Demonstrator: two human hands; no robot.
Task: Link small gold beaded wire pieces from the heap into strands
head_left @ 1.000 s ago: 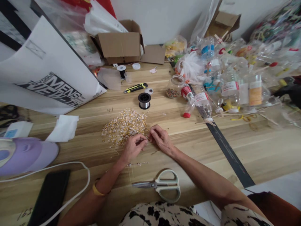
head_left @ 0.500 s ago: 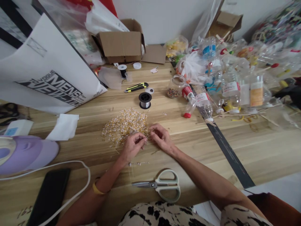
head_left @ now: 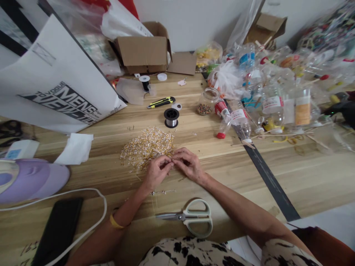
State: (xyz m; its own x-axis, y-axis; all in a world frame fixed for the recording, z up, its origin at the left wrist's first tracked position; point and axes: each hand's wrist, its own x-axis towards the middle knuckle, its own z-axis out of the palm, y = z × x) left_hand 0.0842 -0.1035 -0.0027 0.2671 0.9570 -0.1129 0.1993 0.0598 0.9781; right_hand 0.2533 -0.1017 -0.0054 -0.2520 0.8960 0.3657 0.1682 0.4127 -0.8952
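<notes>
My left hand (head_left: 157,171) is closed in a pinch at the near edge of a loose pile of small gold and clear beads (head_left: 146,145). My right hand (head_left: 190,165) pinches too, its fingertips meeting those of the left. Between the fingertips is something tiny, too small to make out. Just below the hands lies a short beaded strand (head_left: 165,191) with thin thread ends trailing from it. Scissors (head_left: 198,218) with pale handles rest nearer to me, blades pointing left and slightly apart.
Beyond the beads stand a spool of clear line (head_left: 171,118) and a yellow-black cutter knife (head_left: 161,102). A jar of beads (head_left: 204,107) and plastic bottles (head_left: 240,120) crowd the right. At left are a paper bag (head_left: 63,85), a purple appliance (head_left: 41,181) and a phone (head_left: 59,229).
My right hand has moved slightly left, from the edge of the bead pile to my left fingertips; the gap between the hands has closed. My left hand has hardly moved.
</notes>
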